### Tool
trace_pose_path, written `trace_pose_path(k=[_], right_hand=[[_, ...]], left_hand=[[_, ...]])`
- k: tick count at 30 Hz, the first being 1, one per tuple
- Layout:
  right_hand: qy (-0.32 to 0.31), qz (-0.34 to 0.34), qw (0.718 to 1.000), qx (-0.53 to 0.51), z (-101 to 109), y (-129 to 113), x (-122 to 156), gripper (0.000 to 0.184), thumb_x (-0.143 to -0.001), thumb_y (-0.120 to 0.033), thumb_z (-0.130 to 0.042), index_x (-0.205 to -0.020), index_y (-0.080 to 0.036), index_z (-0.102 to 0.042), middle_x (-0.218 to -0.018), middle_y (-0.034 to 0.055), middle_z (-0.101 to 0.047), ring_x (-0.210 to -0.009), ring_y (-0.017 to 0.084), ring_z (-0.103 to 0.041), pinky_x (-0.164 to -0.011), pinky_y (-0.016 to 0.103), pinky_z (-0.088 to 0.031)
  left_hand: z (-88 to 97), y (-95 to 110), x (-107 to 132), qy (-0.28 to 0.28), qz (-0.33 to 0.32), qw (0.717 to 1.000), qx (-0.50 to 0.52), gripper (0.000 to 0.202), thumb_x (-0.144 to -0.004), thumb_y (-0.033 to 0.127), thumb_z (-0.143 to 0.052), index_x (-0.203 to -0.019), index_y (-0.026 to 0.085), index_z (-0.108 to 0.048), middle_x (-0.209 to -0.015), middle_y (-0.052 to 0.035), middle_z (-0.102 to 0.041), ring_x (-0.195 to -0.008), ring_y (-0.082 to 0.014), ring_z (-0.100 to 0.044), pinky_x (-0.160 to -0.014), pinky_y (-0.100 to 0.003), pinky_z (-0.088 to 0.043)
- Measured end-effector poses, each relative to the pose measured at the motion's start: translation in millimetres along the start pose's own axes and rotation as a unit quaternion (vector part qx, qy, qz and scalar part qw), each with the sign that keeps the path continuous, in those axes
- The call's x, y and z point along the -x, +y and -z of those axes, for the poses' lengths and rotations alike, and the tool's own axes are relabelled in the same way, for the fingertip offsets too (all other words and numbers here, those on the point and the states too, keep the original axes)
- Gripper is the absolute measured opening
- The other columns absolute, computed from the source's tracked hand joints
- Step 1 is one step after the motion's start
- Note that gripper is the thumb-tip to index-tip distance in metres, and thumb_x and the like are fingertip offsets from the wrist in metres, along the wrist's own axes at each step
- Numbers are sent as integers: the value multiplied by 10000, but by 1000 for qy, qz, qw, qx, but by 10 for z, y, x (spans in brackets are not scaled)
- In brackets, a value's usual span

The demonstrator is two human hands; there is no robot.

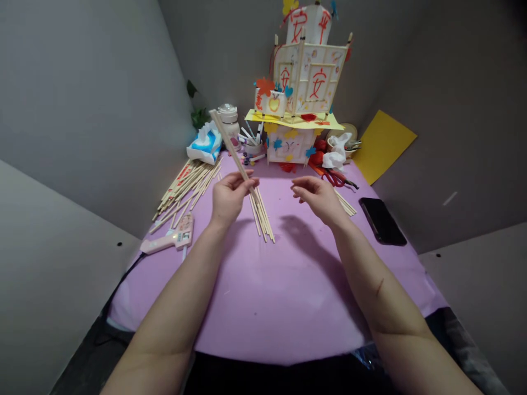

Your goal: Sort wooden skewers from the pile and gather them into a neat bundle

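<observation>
My left hand [231,196] pinches a couple of thin wooden sticks [227,137], held up at a slant with their upper ends leaning left. Under and beside that hand, a small bunch of loose sticks [263,216] lies on the purple tablecloth [255,296]. My right hand [316,195] hovers over the cloth to the right, its fingers loosely curved and apart, with nothing visible in them. Just beyond its wrist lie a few more sticks [346,203], partly hidden by the hand.
A large pile of sticks [185,184] and a pink glue gun [175,237] lie at left. Behind stands a decorated paper-and-stick lantern tower [308,77]. Red-handled scissors [334,178], a phone [382,220] and yellow paper [385,145] are at right. A tissue pack [205,145] sits back left.
</observation>
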State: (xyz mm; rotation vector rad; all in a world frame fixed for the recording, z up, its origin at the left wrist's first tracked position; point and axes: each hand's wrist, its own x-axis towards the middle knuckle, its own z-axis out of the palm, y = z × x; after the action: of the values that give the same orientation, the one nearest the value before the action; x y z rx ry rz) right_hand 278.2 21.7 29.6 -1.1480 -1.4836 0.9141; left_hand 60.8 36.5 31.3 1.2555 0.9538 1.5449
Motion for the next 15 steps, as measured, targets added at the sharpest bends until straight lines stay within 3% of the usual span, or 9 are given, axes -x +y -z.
trace_pose_path(k=[3,7,10,15], right_hand=[[-75,-52,994,65,-141,158,-44,175,-764,-251,-651,-900,-145,-684,-731,31,-675,-627,128,-597,-559,243,-462],[-116,-34,967,224,-483,222,-20,81,-781,-194,-627,-782,-166,-703,-729,31,-697,-672,139,-605,-643,253,-433],[-132,-11,927,350,-791,159,39,117,-811,-224,-619,-772,-171,-715,-776,64,-717,-721,169,-626,-676,265,-425],[-170,-49,844,506,-1218,81,119,204,-832,-213,-584,-909,-96,-732,-897,190,-713,-804,271,-671,-682,314,-458]], left_hand=[[217,98,-61,46,20,998,-23,341,-680,264,-767,-981,128,-683,-802,-55,-731,-782,-187,-707,-793,-371,-577],[327,69,-124,53,74,995,-48,300,-672,191,-748,-956,131,-675,-761,-50,-716,-745,-184,-701,-760,-371,-580],[351,17,-190,58,100,992,-45,253,-672,133,-713,-921,126,-670,-713,-43,-697,-708,-175,-691,-734,-358,-576],[415,-63,-271,79,126,988,-45,238,-665,99,-692,-900,122,-661,-682,-34,-682,-669,-158,-675,-701,-324,-567]])
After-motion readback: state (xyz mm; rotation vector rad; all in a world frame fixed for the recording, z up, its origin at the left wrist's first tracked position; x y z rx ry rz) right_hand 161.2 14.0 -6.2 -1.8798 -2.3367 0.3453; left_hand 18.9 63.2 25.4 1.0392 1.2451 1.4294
